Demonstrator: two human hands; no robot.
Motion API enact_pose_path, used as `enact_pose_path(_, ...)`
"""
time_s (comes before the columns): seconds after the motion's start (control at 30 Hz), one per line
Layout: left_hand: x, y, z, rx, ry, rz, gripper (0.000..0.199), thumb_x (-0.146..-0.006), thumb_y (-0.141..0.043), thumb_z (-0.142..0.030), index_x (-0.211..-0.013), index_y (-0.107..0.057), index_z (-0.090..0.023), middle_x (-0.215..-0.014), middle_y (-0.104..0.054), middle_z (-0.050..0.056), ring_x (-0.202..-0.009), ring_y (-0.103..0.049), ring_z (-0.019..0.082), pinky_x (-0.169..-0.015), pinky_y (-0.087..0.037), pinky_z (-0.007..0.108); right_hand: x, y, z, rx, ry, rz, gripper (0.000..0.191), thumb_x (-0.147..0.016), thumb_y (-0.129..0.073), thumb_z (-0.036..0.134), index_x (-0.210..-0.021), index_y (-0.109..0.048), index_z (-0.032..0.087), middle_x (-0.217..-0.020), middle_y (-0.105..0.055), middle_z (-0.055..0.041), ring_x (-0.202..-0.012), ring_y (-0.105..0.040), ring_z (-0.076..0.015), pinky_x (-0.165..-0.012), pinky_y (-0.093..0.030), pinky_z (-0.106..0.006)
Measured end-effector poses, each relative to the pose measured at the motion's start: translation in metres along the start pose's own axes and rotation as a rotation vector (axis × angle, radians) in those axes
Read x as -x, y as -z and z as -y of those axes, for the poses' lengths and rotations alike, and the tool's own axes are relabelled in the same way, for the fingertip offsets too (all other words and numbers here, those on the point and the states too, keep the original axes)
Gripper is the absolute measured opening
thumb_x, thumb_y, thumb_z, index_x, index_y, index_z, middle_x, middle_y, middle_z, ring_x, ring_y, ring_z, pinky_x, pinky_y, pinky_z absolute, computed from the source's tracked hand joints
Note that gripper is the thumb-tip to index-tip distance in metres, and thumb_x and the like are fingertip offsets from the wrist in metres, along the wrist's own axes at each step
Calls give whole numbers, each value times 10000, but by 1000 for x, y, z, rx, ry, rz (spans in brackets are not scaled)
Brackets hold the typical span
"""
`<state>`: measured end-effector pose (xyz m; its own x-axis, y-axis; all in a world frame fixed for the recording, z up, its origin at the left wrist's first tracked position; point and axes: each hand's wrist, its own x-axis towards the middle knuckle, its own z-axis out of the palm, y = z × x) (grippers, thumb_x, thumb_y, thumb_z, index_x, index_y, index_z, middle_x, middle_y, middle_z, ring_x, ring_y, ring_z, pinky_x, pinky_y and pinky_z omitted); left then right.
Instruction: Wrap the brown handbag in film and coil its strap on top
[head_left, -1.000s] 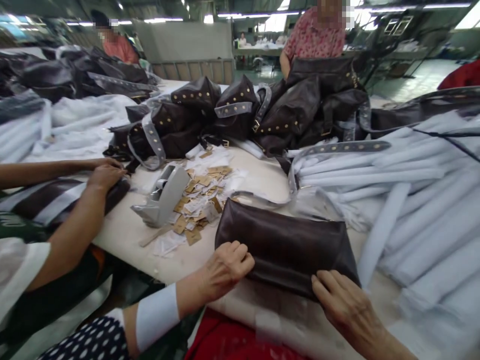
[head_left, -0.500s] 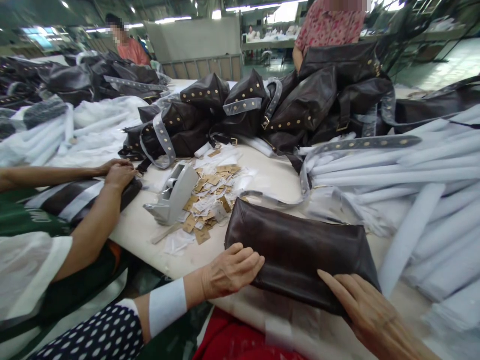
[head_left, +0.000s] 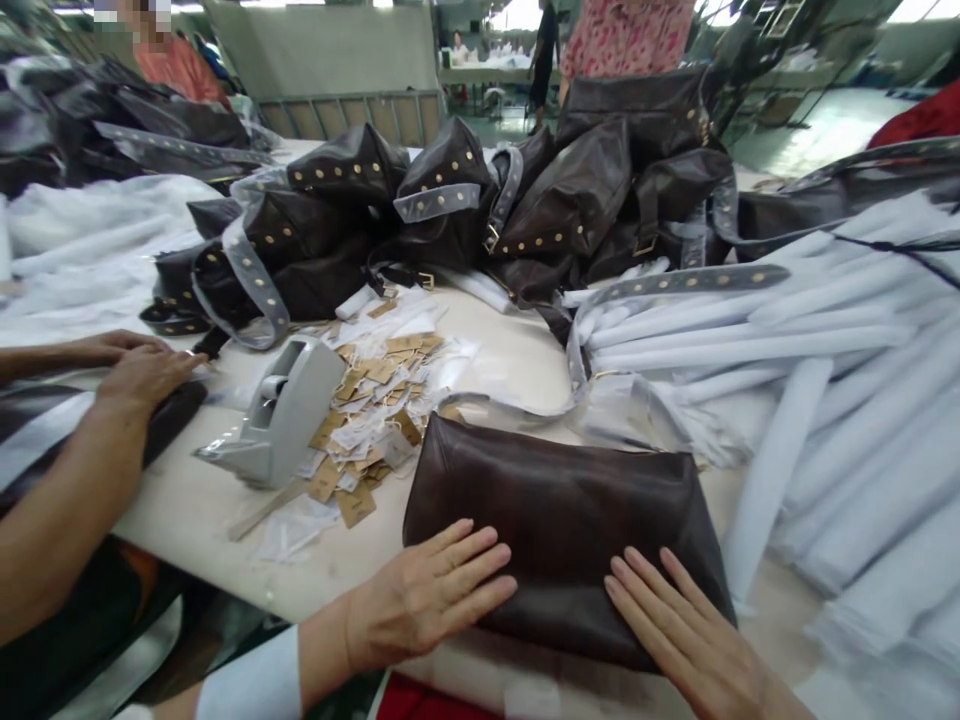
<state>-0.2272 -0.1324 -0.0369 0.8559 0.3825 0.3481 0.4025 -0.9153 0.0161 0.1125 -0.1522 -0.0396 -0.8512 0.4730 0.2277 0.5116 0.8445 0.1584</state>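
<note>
A dark brown leather handbag (head_left: 559,500) lies on its side on the pale table right in front of me. My left hand (head_left: 435,590) rests on the bag's lower left part, fingers stretched out and lying flat. Over its lower right part, my right hand (head_left: 675,625) is spread open, palm down. Neither hand grips anything. Behind the bag a plastic-wrapped strap (head_left: 510,408) curves across the table. The bag's underside is hidden.
To the left stand a grey tape dispenser (head_left: 281,410) and a heap of brown tags (head_left: 375,400). White rolled stuffing (head_left: 750,340) covers the right side. Studded brown bags (head_left: 322,220) are piled behind. A co-worker's hands (head_left: 142,370) press another bag at far left.
My left hand has opened from curled fingers at the bag's edge to lie flat on it. My right hand's fingers have spread on the leather. The view has shifted right.
</note>
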Motion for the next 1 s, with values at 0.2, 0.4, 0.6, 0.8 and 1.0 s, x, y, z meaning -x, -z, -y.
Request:
enact_pose_path(0.2, 20, -44, 0, -36, 37, -114, 331, -926, -433, -168, -1243, -524, -198, -1323, -522, 75, -1316, -373, 263, -1049, -409, 471, 13, -44, 11, -53, -41, -148, 436, -909, -292, 76, -1290, -504, 76, -1367, -488, -137, -1305, -382, -294, -1122, -232, -546)
enact_pose_path(0.4, 26, -61, 7, -104, 42, -84, 333, -926, -447, -157, -1250, -514, -191, -1322, -523, 83, -1318, -371, 254, -1054, -401, 473, 8, -61, 14, -15, -101, -177, 424, -921, -281, 51, -1271, -519, 72, -1360, -492, -146, -1311, -369, -293, -1114, -253, -546)
enact_pose_path(0.6, 16, -37, 13, -91, -17, -64, 359, -933, -400, -104, -1271, -498, -172, -1286, -554, 73, -1315, -374, 256, -1013, -454, 436, 0, -49, 10, 58, -65, -190, 404, -914, -304, 41, -1241, -541, 56, -1333, -519, -152, -1292, -389, -325, -1082, -305, -565)
enact_pose_path(0.8, 11, -3, 12, -114, -20, -45, 346, -927, -356, -63, -1240, -502, -80, -1219, -594, 115, -1283, -419, 248, -1008, -471, 387, 0, -44, 8, 74, -53, -189, 407, -918, -307, 44, -1273, -505, 38, -1329, -522, -158, -1295, -386, -322, -1065, -351, -539)
enact_pose_path(1.0, 15, -4, 13, -128, 341, -218, 528, -873, -378, -107, -1394, -301, -78, -1262, -537, 172, -1267, -429, 228, -989, -460, 394, 4, -56, 9, 24, -100, -253, 462, -933, -294, 55, -1391, -351, 53, -1362, -490, -149, -1321, -359, -281, -1118, -277, -516)
